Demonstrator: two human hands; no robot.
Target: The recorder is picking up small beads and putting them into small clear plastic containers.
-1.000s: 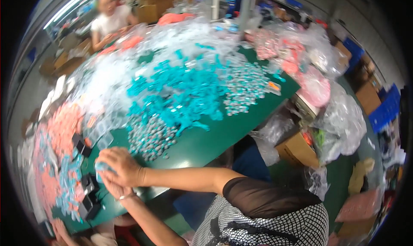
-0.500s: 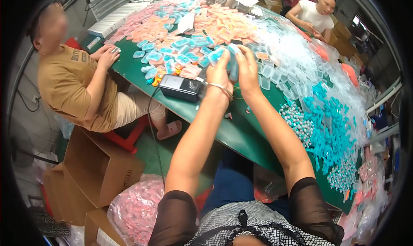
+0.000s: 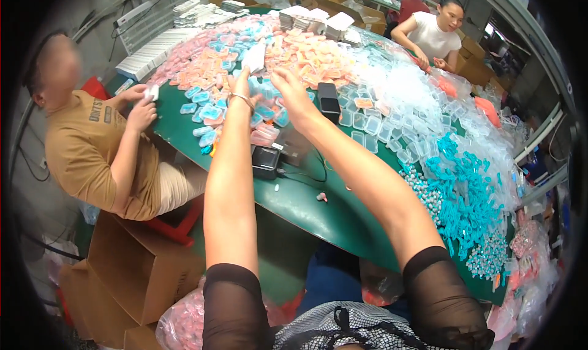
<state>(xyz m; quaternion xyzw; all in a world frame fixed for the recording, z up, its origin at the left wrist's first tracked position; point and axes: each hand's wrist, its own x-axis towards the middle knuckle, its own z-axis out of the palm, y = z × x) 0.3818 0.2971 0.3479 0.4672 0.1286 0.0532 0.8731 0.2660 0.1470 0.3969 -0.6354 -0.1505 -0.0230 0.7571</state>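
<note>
The left hand (image 3: pixel 241 88) and the right hand (image 3: pixel 294 99) are hanging apart over the blue cases (image 3: pixel 211 113), palms roughly facing, with a few cases showing in the gap between them. The right hand is sitting wide, its fingers stretched out and nothing showing in its palm; the left is blurring around the fingers, so whether it is holding a case cannot be told, nor whether either hand is touching the pile. The blue cases are lying loose on the green table (image 3: pixel 300 212), mixing with orange cases (image 3: pixel 309 47) behind and with a few pink ones nearer the body. Good handling here is probably depending on keeping both palms low, so that any case being let go is settling rather than dropping, and on keeping blue with blue. The left fingertips are overlapping a white piece (image 3: pixel 253 59) in the view, so minding that is likely helping. The right wrist is standing near a black box (image 3: pixel 328 99), and a black device (image 3: pixel 265 161) with its cable (image 3: pixel 306 180) is lying below the hands, so lifting the forearms clear of both is seeming wiser than dragging them back across.
</note>
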